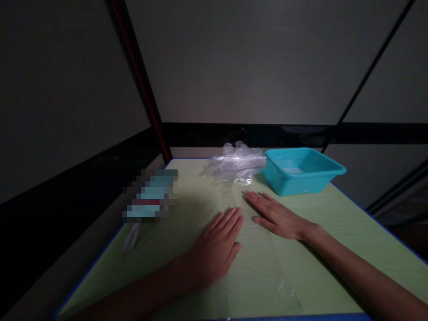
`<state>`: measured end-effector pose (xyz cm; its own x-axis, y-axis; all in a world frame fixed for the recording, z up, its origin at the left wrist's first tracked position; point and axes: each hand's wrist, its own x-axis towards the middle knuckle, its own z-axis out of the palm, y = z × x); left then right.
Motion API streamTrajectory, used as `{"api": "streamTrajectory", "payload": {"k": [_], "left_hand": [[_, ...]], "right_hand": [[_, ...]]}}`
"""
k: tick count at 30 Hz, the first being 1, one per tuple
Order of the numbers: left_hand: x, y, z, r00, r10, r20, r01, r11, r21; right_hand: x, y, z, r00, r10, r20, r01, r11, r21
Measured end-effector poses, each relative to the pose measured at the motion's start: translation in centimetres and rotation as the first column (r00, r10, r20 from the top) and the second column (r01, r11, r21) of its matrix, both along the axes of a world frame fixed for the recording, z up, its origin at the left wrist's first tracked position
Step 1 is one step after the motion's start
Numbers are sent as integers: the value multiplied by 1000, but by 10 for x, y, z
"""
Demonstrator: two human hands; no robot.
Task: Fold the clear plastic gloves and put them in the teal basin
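Note:
My left hand (216, 249) lies flat, palm down, its fingers stretched out toward the middle of the table. Across from it, my right hand (277, 216) also rests palm down with fingers extended and thumb apart. Under and between both hands a thin clear plastic piece (284, 290) is spread on the tabletop; its outline is faint, and I cannot tell its exact kind. Beyond the fingertips sits a crumpled pile of clear disposable plastic gloves (236, 162). Neither hand grips anything.
A turquoise plastic basin (297, 180) stands at the back right, with something pale inside. On the left lies a pixelated, phone-like object (152, 196) with a white strap loop (131, 236). The light green table (160, 263) has blue edges and meets walls behind and left.

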<state>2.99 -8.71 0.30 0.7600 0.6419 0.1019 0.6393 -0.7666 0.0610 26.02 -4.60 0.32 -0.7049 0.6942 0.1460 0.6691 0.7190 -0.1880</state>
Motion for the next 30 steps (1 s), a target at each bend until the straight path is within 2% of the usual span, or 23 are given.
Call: {"api": "streamTrajectory", "payload": {"k": [7,14,18,22,30], "left_hand": [[-1,1,3,999,-16,32,17,1000,-19],[-4,2,3,1000,-21,14,21,999,-36],[-6,1,4,999,-36,-9,35,999,-39],[-5,1,5,999,-39,-14,38,998,-39],[-3,-4,15,995,-86,-46,83,995,-64]], "right_hand": [[0,-5,9,1000,3,6,-3,998,58],[2,-5,3,999,45,-29,-44,998,40],[1,-6,3,996,70,-47,-71,997,-19],[-1,-6,5,991,67,-120,-72,996,-43],[-2,-17,29,980,139,-144,-133,990,53]]}}
